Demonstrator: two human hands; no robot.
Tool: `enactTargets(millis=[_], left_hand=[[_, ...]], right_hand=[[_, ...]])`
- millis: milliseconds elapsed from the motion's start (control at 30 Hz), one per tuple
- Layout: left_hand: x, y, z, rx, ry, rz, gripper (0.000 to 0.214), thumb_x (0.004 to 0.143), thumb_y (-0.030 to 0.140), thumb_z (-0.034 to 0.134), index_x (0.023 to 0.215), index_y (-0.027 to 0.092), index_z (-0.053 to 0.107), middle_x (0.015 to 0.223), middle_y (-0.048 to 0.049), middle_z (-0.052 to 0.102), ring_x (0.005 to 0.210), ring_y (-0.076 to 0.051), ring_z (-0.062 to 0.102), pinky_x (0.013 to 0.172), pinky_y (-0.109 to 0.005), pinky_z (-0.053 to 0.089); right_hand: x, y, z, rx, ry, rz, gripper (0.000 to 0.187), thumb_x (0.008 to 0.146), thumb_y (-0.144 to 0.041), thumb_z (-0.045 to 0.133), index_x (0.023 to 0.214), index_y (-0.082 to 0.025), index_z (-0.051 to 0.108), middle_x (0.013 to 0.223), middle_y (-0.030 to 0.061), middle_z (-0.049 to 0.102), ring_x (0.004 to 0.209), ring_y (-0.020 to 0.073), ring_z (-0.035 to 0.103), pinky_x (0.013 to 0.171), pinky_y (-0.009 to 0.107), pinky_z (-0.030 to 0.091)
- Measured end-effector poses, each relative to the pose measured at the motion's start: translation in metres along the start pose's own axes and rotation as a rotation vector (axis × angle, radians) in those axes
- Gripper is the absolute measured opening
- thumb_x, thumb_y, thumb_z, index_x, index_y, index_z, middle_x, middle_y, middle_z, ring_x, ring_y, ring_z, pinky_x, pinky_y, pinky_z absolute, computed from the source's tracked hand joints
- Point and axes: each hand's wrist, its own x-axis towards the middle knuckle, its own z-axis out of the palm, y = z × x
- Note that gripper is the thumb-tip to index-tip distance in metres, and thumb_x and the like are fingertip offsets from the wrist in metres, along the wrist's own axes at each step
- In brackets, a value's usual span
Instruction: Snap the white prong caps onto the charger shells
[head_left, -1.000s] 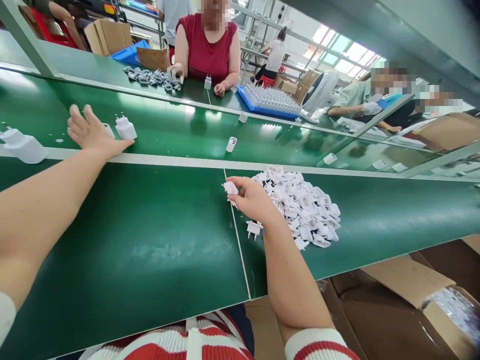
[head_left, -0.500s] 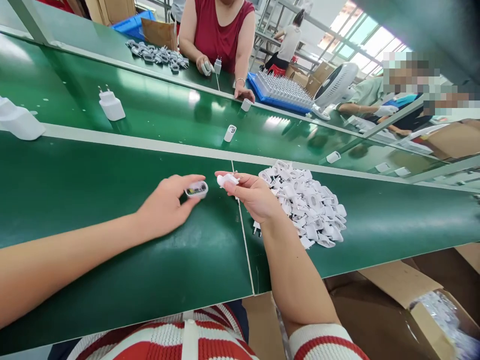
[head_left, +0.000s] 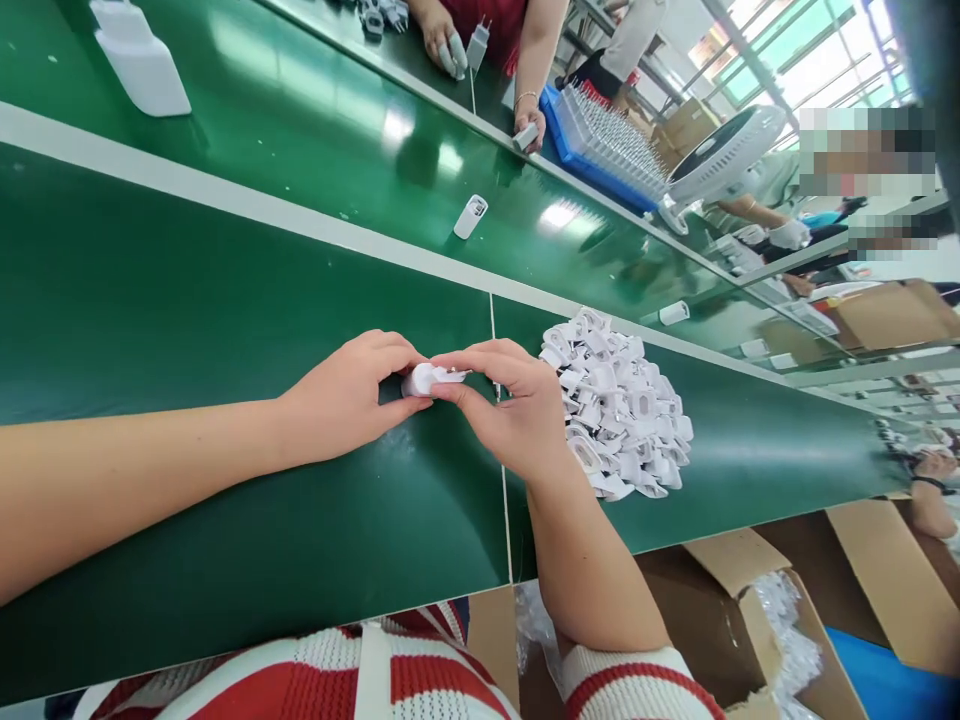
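Observation:
My left hand is closed round a white charger housing, gripping it between thumb and fingers. The closed fingers of my right hand hold a white plug cap against the open end of that housing. Cap and housing touch; whether the cap is fully seated I cannot tell, since fingertips cover part of the joint. Just right of my right hand lies a heap of loose white plug caps on the green work surface.
Beyond a pale ledge, a finished-looking charger and a housing lie on a green strip. Across it, a co-worker's gloved hand is near a charger. A blue tray, a fan and an open carton stand to the right.
My hands have come together, bringing the plug cap onto the housing's open end, where circuitry showed before. The view has shifted and tilted; the co-worker's bare hand has lifted a housing.

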Motion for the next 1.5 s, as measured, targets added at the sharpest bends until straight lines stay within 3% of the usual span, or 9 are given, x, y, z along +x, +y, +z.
enactTargets(millis=[200,433,633,833,1033,1300,1500], left_hand=[[0.000,0.000,0.000,-0.013,0.007,0.010,0.026,0.093,0.042,0.067,0.106,0.020,0.074,0.106,-0.0056,0.072,0.104,-0.025,0.064,0.089,-0.038,0.052],[-0.001,0.000,0.001,-0.003,-0.001,-0.006,0.027,0.094,0.043,0.063,0.106,0.022,0.075,0.108,-0.0061,0.071,0.105,-0.026,0.064,0.087,-0.039,0.053],[0.000,0.002,0.003,-0.015,0.004,-0.048,0.032,0.093,0.049,0.062,0.104,0.022,0.075,0.107,-0.0069,0.071,0.104,-0.027,0.065,0.086,-0.039,0.054],[0.000,0.006,0.002,-0.026,0.011,-0.055,0.035,0.093,0.051,0.062,0.106,0.021,0.076,0.107,-0.0070,0.071,0.104,-0.027,0.064,0.088,-0.039,0.053],[0.000,0.006,0.002,-0.050,-0.008,-0.077,0.033,0.092,0.050,0.063,0.102,0.021,0.076,0.106,-0.0071,0.071,0.102,-0.027,0.065,0.084,-0.038,0.053],[0.000,0.004,0.003,-0.069,-0.004,-0.044,0.029,0.091,0.046,0.066,0.101,0.021,0.077,0.105,-0.0079,0.070,0.101,-0.027,0.064,0.085,-0.040,0.052],[0.000,-0.002,0.006,-0.062,0.025,-0.019,0.022,0.092,0.040,0.066,0.095,0.019,0.073,0.102,-0.0085,0.070,0.097,-0.026,0.063,0.084,-0.040,0.049]], right_hand=[[0.001,0.001,-0.001,-0.187,-0.022,-0.160,0.013,0.092,-0.019,0.074,0.099,-0.029,0.079,0.089,-0.0019,0.079,0.086,0.0186,0.068,0.084,0.037,0.054],[0.007,0.000,-0.004,-0.225,-0.088,-0.150,0.009,0.093,-0.022,0.073,0.096,-0.029,0.078,0.092,-0.0027,0.080,0.088,0.0196,0.069,0.096,0.040,0.052],[0.010,-0.002,-0.005,-0.263,-0.140,-0.050,0.009,0.090,-0.026,0.075,0.094,-0.033,0.079,0.090,-0.0041,0.078,0.093,0.0214,0.070,0.122,0.049,0.035],[0.008,-0.009,-0.004,-0.358,-0.128,-0.047,0.017,0.092,-0.022,0.068,0.094,-0.035,0.080,0.087,-0.0046,0.076,0.088,0.0206,0.069,0.126,0.053,0.028],[0.021,-0.013,-0.011,-0.309,-0.228,-0.073,0.017,0.087,-0.019,0.071,0.090,-0.033,0.080,0.081,-0.0063,0.073,0.077,0.0174,0.069,0.133,0.057,0.013],[0.032,-0.015,-0.014,-0.282,-0.302,-0.088,0.022,0.081,-0.011,0.069,0.085,-0.030,0.078,0.078,-0.0065,0.073,0.071,0.0165,0.069,0.132,0.061,0.019],[0.024,-0.009,-0.010,-0.230,-0.268,-0.071,0.011,0.085,-0.022,0.076,0.091,-0.031,0.079,0.084,-0.0043,0.076,0.075,0.0180,0.069,0.127,0.061,0.030]])
